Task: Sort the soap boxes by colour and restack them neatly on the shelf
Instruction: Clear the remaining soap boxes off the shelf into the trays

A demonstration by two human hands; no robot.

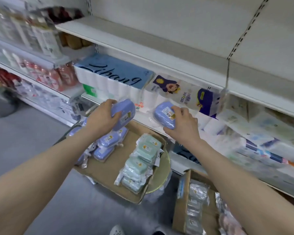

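Lavender oblong plastic soap boxes, wrapped in clear film, were held in both hands. One lavender soap box (126,114) was gripped by the left hand (100,119), its fingers (109,103) curled over the top edge and the thumb pressed on the labelled face. It was held tilted in the air, just in front of the white metal shelf (143,118). A second lavender soap box (163,117) was clasped under the curled fingers (176,108) of the right hand (183,126) and rested at the shelf's front lip. Whether it overhung the edge could not be told.

The step in hand was judged to be the stacking of the lavender group on the shelf. More lavender boxes (107,143) and a row of pale green soap boxes (143,156) lay in the flat brown cardboard tray (119,167) below, so the sorting was taken to be far from finished. Next, the right-hand box would need to be pushed back from the lip and squared. The left-hand one would then need to be levelled and set on or beside it.

Room was tight. The blue-topped pack of white tissue rolls (112,72) and the cartoon-printed toilet-roll pack (180,94) were crowded close behind, and only a narrow bare strip was left in front. The upper shelf board (143,46) overhung the spot, so stack height was limited. A box left at the lip could be tipped into the tray.
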